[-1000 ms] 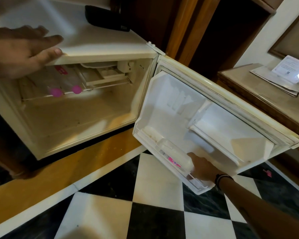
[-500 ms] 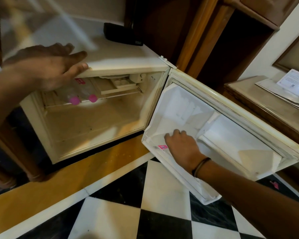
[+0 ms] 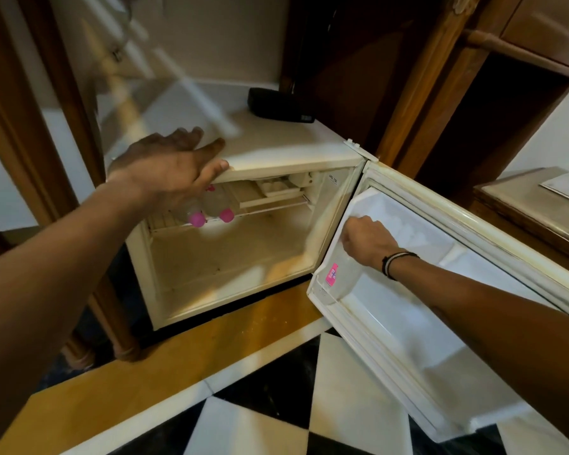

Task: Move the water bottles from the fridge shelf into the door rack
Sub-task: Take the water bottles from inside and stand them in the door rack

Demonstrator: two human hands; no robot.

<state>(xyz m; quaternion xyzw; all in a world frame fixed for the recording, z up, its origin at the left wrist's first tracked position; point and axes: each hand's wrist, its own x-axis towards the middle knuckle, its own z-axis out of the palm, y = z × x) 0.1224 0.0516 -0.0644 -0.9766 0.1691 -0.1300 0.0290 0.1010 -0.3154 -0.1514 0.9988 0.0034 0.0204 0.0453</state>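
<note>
Two clear water bottles with pink caps lie side by side on the wire shelf inside the open mini fridge. A third clear bottle with a pink label stands upright in the door rack, at its hinge end. My right hand is closed around that bottle's top. Fingers spread, my left hand rests flat on the front edge of the fridge top, just above the shelf bottles, holding nothing.
A black box sits at the back of the fridge top. The fridge door swings out to the right over the black-and-white tiled floor. A wooden table with papers stands behind the door.
My right hand has stood the bottle up in the door rack, moving it toward the hinge end. My left hand stays on the fridge top.
</note>
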